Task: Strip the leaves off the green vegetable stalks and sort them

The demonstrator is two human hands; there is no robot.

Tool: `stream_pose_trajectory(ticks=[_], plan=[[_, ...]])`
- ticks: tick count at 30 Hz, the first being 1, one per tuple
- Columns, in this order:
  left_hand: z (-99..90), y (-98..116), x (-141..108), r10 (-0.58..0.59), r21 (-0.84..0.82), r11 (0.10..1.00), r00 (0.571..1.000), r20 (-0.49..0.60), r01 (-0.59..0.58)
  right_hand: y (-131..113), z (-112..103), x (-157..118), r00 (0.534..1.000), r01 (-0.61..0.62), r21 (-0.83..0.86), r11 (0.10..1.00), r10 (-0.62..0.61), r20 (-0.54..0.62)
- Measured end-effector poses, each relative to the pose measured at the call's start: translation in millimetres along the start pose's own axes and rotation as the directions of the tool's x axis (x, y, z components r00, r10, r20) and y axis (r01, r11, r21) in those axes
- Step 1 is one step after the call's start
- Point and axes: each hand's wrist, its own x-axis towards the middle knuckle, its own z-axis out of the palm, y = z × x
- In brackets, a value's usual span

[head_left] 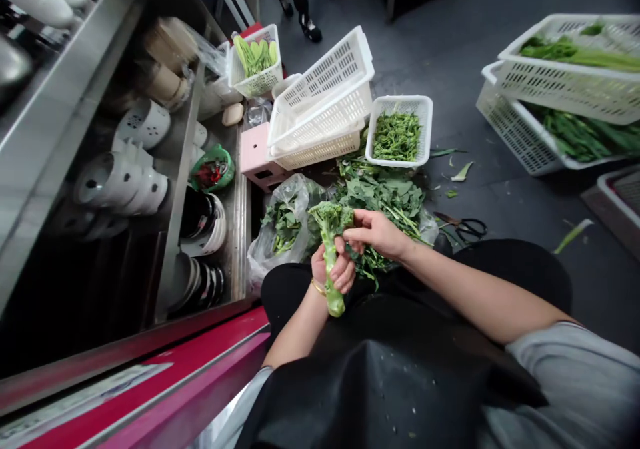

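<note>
Baskets [565, 83] at the right edge were cut off, and lettering on the label [95, 395] at lower left was too blurred to read. Broccoli [329, 239] lay between my hands: my left hand [335, 267], fingers curled, enclosed its stem; my right hand [376, 233], half-curled, met its head, grip indeterminable.

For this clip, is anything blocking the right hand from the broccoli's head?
Nothing visible does. The right hand is right beside the head of the broccoli, though fingertip contact is hard to tell. The left hand grips lower down, around the stalk.
</note>
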Motion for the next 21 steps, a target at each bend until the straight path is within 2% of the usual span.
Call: stream_pose_trajectory(ticks=[3,6,9,11,12,13,14,16,17,18,19,20,21], plan=[[-2.7,6,4,-0.103,0.090,0.991,0.995,0.014,0.101,6,1,10,0.999,0.000,-0.033,0.999,-0.001,-0.034],[-4.8,15,8,-0.083,0.194,0.977,0.996,-0.032,0.087,12,-8,17,0.991,-0.015,-0.003,1.000,0.014,-0.130],[-4.0,20,13,-0.117,0.215,0.969,0.993,-0.017,0.118,13,-15,23,0.991,-0.048,-0.023,0.999,0.045,-0.124],[2.1,18,18,-0.165,0.147,0.975,0.986,-0.010,0.165,10,-17,26,0.992,-0.016,-0.150,0.988,-0.003,-0.128],[7.1,15,22,-0.162,0.094,0.982,0.986,-0.032,0.164,8,-17,28,0.984,0.041,-0.267,0.963,-0.086,-0.158],[13.2,12,26,-0.144,0.036,0.988,0.987,-0.075,0.147,7,-18,30,0.962,0.115,-0.412,0.904,-0.205,-0.182],[19.9,10,31,-0.120,-0.019,0.993,0.985,-0.127,0.119,6,-20,32,0.923,0.190,-0.562,0.805,-0.342,-0.177],[32.8,7,41,-0.073,-0.095,0.994,0.970,-0.231,0.052,4,-25,38,0.828,0.311,-0.787,0.532,-0.559,-0.050],[37.8,7,45,-0.057,-0.109,0.994,0.962,-0.266,0.029,4,-28,42,0.789,0.352,-0.841,0.412,-0.614,0.029],[41.1,8,49,-0.047,-0.108,0.994,0.957,-0.285,0.017,4,-30,45,0.761,0.378,-0.865,0.329,-0.643,0.088],[42.5,10,52,-0.035,-0.096,0.995,0.957,-0.288,0.008,3,-31,48,0.744,0.394,-0.873,0.286,-0.657,0.120],[41.9,13,54,-0.023,-0.077,0.997,0.962,-0.271,0.002,2,-31,50,0.734,0.402,-0.872,0.280,-0.668,0.123],[39.3,16,55,-0.012,-0.056,0.998,0.972,-0.236,-0.002,0,-30,52,0.735,0.403,-0.861,0.311,-0.670,0.102]])
